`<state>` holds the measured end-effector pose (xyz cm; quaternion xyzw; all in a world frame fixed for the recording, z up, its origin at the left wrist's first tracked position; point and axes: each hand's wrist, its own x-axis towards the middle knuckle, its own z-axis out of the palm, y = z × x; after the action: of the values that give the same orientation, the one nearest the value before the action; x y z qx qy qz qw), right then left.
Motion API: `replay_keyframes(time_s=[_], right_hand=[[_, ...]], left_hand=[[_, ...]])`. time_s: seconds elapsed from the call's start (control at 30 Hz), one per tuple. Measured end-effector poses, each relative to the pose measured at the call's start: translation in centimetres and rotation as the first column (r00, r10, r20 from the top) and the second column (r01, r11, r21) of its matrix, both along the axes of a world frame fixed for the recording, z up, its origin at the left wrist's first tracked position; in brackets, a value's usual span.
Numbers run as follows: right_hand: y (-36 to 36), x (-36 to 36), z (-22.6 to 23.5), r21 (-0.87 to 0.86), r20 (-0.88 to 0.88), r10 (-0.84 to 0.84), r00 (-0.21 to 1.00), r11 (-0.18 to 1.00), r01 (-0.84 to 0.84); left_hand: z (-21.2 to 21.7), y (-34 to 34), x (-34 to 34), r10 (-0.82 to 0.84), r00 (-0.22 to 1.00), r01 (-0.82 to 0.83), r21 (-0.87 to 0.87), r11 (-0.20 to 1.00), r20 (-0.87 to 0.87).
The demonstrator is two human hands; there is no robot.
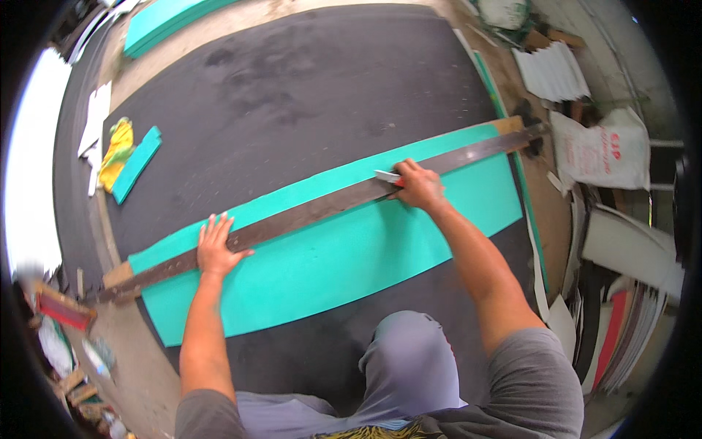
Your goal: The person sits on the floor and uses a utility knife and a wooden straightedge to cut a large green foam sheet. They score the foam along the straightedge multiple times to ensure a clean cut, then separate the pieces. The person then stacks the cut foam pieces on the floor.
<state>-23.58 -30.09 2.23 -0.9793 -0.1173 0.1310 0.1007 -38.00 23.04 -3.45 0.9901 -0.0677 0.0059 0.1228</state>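
A wide teal sheet lies on the black mat in front of me. Across it runs a long dark straightedge, slanting up from lower left to upper right, with a strip of teal showing beyond it. My left hand lies on the straightedge and sheet toward the left end, fingers spread. Farther right, my right hand is closed round a utility knife with a red part at the grip. Its pale blade end points left, over the straightedge's far side. The blade's tip contact with the sheet is unclear.
The black mat stretches beyond the sheet. At far left lie a yellow cloth and a teal offcut. Stacked teal sheets sit at the far edge. Along the right are a white sack and leaning sheets.
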Motion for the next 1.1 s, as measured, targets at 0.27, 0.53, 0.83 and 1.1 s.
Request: replay_keyframes(time_s=[0.27, 0.53, 0.83, 1.1], right_hand=[[1.3, 0.1, 0.8, -0.049, -0.03, -0.018, 0.999, 0.999, 0.016], [0.3, 0.8, 0.0, -0.051, -0.047, -0.016, 0.999, 0.999, 0.014], [-0.3, -0.1, -0.7, -0.084, -0.095, -0.013, 0.995, 0.996, 0.004], [-0.5, 1.7, 1.8, -0.117, -0.128, -0.099, 0.987, 0.99, 0.084]], left_hand=[[-0.4, 1.2, -0.1, -0.004, 0.999, 0.006, 0.043, 0.999, -0.043], [0.1, 0.2, -0.3, -0.016, 0.991, 0.017, 0.008, 1.0, -0.13], [-0.3, 0.3, -1.1, -0.043, 0.985, 0.043, -0.003, 0.999, -0.17], [-0.1, 1.3, -1.0, -0.035, 0.986, 0.046, 0.064, 0.997, -0.164]])
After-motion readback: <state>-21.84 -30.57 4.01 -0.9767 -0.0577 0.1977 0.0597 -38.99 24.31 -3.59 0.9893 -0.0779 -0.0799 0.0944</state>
